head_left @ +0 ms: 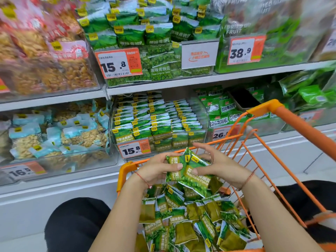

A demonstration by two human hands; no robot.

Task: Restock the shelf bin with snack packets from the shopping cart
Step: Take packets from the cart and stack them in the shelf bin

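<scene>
Holding: both hands, left hand [160, 170] and right hand [216, 165], are pinching green packets [189, 170], fingers clamped.
Bin [160, 122] beyond fingertips: filling in rows, nearly full.
Cart [272, 142] beneath fingers: carrying many loose packets [190, 219].

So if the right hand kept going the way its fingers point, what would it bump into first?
The right hand points left across the packets it holds, toward the left hand. It would probably meet the left hand's fingers first, though depth is hard to judge.

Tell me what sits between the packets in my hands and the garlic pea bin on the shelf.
In the head view, only the cart's orange front rim separates the held packets from the bin.
</scene>
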